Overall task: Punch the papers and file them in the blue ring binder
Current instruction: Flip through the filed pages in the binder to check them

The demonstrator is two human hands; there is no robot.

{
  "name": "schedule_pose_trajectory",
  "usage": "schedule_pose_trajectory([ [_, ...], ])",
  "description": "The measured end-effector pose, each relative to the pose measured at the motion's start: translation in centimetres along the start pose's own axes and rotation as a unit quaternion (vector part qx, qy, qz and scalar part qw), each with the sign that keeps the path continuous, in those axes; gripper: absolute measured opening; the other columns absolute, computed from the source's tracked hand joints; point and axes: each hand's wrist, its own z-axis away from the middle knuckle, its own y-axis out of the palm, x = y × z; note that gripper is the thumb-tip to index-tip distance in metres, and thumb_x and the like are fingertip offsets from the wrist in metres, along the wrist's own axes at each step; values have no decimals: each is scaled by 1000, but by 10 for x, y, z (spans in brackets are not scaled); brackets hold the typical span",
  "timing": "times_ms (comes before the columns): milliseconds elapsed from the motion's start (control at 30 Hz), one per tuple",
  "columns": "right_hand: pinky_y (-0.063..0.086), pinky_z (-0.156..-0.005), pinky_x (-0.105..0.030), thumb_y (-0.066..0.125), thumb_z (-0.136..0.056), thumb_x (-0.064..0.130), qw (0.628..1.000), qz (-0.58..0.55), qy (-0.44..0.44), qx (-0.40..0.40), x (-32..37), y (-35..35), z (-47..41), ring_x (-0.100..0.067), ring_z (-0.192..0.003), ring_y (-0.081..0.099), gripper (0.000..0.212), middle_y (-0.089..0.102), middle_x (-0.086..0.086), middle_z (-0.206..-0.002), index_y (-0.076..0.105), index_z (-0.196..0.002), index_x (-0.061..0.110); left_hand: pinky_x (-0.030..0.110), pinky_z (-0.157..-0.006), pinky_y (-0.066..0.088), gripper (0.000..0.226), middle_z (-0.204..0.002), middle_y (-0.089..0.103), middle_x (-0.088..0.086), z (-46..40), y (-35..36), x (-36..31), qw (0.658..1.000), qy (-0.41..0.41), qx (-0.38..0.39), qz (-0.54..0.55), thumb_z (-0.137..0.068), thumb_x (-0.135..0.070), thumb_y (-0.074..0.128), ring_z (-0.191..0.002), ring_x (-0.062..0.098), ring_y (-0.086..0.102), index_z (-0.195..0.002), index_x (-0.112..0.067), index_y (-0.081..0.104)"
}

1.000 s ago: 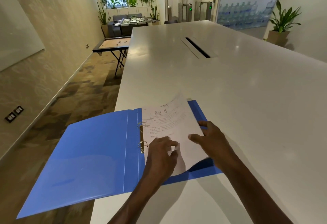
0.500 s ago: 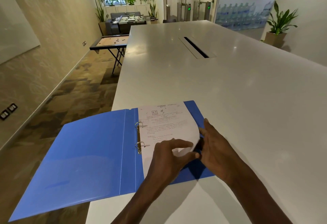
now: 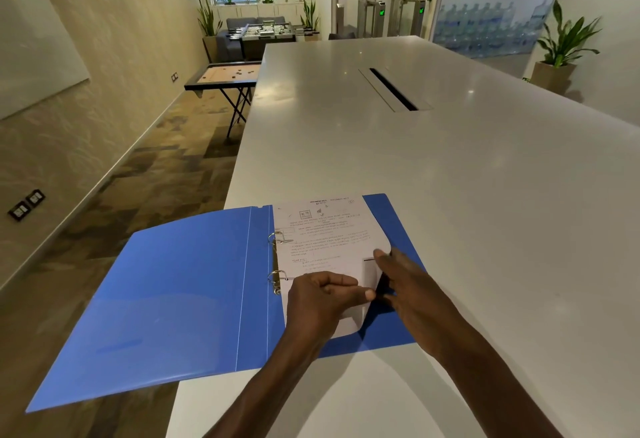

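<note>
The blue ring binder point(image 3: 180, 302) lies open at the near left corner of the white table point(image 3: 450, 178), its left cover hanging out past the table edge. A printed sheet of paper point(image 3: 325, 233) lies on the binder's right half, its left edge at the two metal rings point(image 3: 277, 276). My left hand point(image 3: 320, 302) rests on the lower part of the sheet with fingers curled, thumb and fingertips at the paper's right edge. My right hand point(image 3: 405, 285) touches the sheet's curled right edge, which lifts off the blue cover there.
A long cable slot point(image 3: 394, 89) is set into the table's middle. Off the left edge are carpeted floor, a carrom board on a folding stand point(image 3: 227, 74) and a foosball table point(image 3: 266, 31). A potted plant point(image 3: 557, 53) stands at the far right.
The raised sheet has come down flat onto the binder's right half at the rings. Both hands have moved together to the paper's right edge, and the view has shifted slightly.
</note>
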Motion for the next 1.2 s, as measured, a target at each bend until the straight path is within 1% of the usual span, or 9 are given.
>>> schedule_pose_trajectory([
  [100, 59, -69, -30, 54, -96, 29, 999, 40, -14, 21, -3, -1, 1, -19, -98, 66, 38, 64, 5, -113, 41, -132, 35, 27, -70, 58, 42, -79, 77, -1, 0, -4, -2, 999, 18, 43, 9, -51, -32, 89, -72, 6, 71, -84, -9, 76],
  [200, 57, -87, -43, 59, -91, 33, 998, 41, -30, 47, -10, -5, 5, -24, -107, 65, 52, 62, 3, -123, 39, -138, 36, 25, -73, 59, 49, -83, 78, 3, -1, -7, -2, 996, 26, 80, 18, -51, -35, 85, -78, 12, 73, -90, -7, 76],
  [233, 57, -88, -44, 59, -89, 35, 997, 38, -33, 55, -10, -5, 7, -25, -108, 64, 54, 62, 1, -125, 38, -139, 36, 28, -77, 59, 46, -84, 78, 2, -2, -7, -2, 996, 25, 87, 11, -54, -35, 85, -81, 14, 73, -91, -9, 76],
  [367, 59, -73, -32, 59, -79, 40, 996, -29, -22, 84, -7, -8, 12, -24, -107, 64, 56, 65, 6, -116, 42, -132, 38, 33, -82, 60, 28, -85, 78, 6, -6, -9, 0, 995, 19, 98, 19, -71, -17, 84, -85, 21, 74, -96, -8, 74],
  [500, 59, -63, -29, 58, -86, 32, 995, -72, 0, 73, -8, -9, 8, -22, -98, 68, 44, 68, 7, -106, 46, -128, 35, 33, -76, 61, 24, -82, 77, 8, -6, -9, -1, 994, 14, 95, 51, -73, -8, 82, -79, 21, 75, -95, -5, 72],
  [600, 59, -66, -34, 61, -76, 36, 992, -95, 7, 82, -9, -10, 7, -25, -98, 70, 54, 73, 3, -104, 49, -128, 33, 38, -79, 61, 23, -82, 77, 9, -7, -10, 0, 994, 15, 91, 58, -73, -9, 81, -79, 23, 75, -94, -7, 72],
  [700, 59, -70, -39, 62, -76, 37, 990, -109, 12, 88, -12, -12, 4, -25, -99, 71, 57, 74, 1, -105, 50, -132, 31, 40, -81, 61, 25, -84, 77, 8, -9, -10, 2, 994, 20, 88, 61, -72, -10, 82, -81, 24, 75, -95, -8, 72],
  [900, 59, -65, -38, 61, -76, 34, 986, -133, 20, 98, -12, -12, 4, -24, -96, 72, 55, 75, -1, -103, 52, -130, 27, 38, -80, 61, 27, -84, 77, 8, -10, -9, 6, 995, 35, 78, 53, -71, -14, 83, -82, 25, 74, -95, -10, 72],
  [1200, 59, -72, -45, 62, -78, 33, 985, -138, 24, 96, -11, -12, 5, -28, -99, 71, 52, 73, -6, -110, 53, -129, 27, 35, -77, 61, 25, -84, 78, 6, -12, -9, 8, 995, 43, 78, 50, -73, -15, 82, -80, 24, 74, -95, -10, 72],
])
